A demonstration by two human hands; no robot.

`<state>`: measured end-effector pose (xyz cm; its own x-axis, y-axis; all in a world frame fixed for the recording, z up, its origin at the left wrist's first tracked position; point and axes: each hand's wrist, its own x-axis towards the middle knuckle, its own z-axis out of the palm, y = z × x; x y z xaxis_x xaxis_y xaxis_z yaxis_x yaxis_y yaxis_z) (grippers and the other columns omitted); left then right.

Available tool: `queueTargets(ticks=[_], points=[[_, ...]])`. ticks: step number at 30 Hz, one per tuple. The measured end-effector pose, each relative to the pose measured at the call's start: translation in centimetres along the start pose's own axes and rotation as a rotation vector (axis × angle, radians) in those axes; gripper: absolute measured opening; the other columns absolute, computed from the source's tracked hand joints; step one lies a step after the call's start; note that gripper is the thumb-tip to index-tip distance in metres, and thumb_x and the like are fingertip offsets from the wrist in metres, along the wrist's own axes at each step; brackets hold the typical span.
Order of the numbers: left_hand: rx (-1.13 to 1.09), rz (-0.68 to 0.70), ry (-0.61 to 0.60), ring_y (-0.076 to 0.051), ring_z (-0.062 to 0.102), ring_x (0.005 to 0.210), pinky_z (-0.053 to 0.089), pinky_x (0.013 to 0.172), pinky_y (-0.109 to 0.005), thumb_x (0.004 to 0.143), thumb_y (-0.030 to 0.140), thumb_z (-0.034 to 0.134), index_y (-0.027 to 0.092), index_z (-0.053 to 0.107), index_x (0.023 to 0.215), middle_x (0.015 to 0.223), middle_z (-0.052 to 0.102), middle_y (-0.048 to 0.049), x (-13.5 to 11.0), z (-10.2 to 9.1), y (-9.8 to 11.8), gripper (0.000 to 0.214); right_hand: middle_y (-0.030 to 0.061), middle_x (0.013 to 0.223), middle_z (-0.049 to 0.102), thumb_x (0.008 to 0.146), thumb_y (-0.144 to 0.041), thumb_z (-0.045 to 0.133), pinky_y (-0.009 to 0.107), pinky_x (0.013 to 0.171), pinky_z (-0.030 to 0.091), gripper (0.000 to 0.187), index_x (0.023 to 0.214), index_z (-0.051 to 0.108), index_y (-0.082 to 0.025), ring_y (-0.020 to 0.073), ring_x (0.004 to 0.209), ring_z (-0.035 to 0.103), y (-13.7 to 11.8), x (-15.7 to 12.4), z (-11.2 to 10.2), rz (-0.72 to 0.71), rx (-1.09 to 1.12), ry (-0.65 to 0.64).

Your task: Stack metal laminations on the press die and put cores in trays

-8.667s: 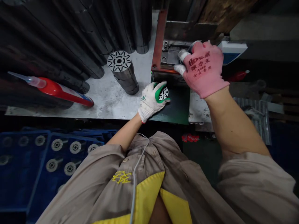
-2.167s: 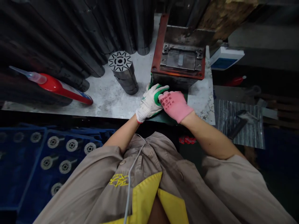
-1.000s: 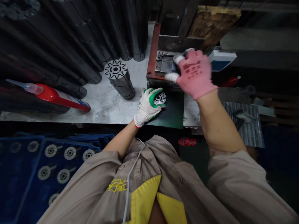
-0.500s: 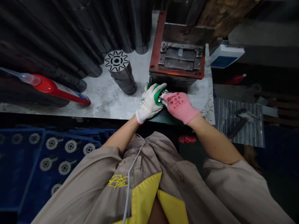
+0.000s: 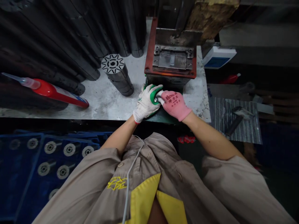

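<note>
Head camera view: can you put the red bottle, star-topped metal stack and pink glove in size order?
Red bottle, largest. Then the metal stack and pink glove look alike; the glove is nearer the camera, so I can't rank them.

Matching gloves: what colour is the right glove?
Right glove: pink with dark writing, in the head view.

Whatever lies under the hands [image 5: 160, 101] is hidden (nothing shows between them).
</note>
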<state>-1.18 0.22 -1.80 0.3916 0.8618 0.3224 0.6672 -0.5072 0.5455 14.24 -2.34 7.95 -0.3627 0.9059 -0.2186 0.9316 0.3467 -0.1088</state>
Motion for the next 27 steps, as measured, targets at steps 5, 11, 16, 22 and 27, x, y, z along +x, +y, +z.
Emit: queueTargets(ticks=[5, 11, 16, 22, 27], points=[[0.002, 0.015, 0.021, -0.036, 0.051, 0.147, 0.022, 0.136, -0.060, 0.094, 0.046, 0.065, 0.021, 0.058, 0.150, 0.152, 0.065, -0.0103, 0.0, 0.1, 0.0, 0.062, 0.0148, 0.135, 0.074, 0.109, -0.022, 0.044, 0.036, 0.099, 0.046, 0.036, 0.131, 0.071, -0.013, 0.0283, 0.122, 0.068, 0.4, -0.2, 1.0, 0.050, 0.132, 0.080], [-0.002, -0.010, 0.045, -0.035, 0.052, 0.146, 0.020, 0.137, -0.058, 0.092, 0.052, 0.068, 0.022, 0.060, 0.149, 0.150, 0.066, -0.0114, 0.0, 0.3, 0.3, 0.065, 0.0201, 0.123, 0.074, 0.104, -0.011, 0.038, 0.040, 0.091, 0.046, 0.040, 0.121, 0.074, -0.010, 0.0319, 0.116, 0.067, -0.7, -0.6, 1.5, 0.021, -0.074, 0.057], [-0.012, -0.041, 0.029, -0.034, 0.050, 0.149, 0.020, 0.137, -0.057, 0.092, 0.046, 0.066, 0.022, 0.059, 0.149, 0.151, 0.065, -0.0103, 0.1, 0.1, 0.7, 0.062, 0.0223, 0.134, 0.071, 0.105, -0.013, 0.037, 0.039, 0.095, 0.047, 0.040, 0.129, 0.069, -0.008, 0.0308, 0.122, 0.066, -0.1, -0.2, 0.1, 0.050, -0.094, 0.018], [-0.073, 0.033, -0.122, -0.035, 0.048, 0.153, 0.020, 0.137, -0.059, 0.092, 0.053, 0.068, 0.027, 0.061, 0.150, 0.154, 0.064, -0.0077, 0.5, -1.5, 0.0, 0.064, 0.0218, 0.124, 0.076, 0.102, -0.005, 0.034, 0.038, 0.084, 0.050, 0.045, 0.130, 0.069, -0.010, 0.0319, 0.115, 0.073, -2.6, 0.7, -2.3, 0.022, -0.194, -0.212], [-0.136, 0.042, -0.119, -0.036, 0.048, 0.153, 0.020, 0.137, -0.061, 0.089, 0.062, 0.075, 0.026, 0.062, 0.150, 0.152, 0.066, -0.0084, 0.6, -1.9, 0.0, 0.072, 0.0157, 0.132, 0.076, 0.110, -0.035, 0.046, 0.041, 0.100, 0.052, 0.040, 0.135, 0.071, -0.017, 0.0311, 0.123, 0.069, -0.3, 0.2, -3.9, -0.002, -0.063, -0.113]])
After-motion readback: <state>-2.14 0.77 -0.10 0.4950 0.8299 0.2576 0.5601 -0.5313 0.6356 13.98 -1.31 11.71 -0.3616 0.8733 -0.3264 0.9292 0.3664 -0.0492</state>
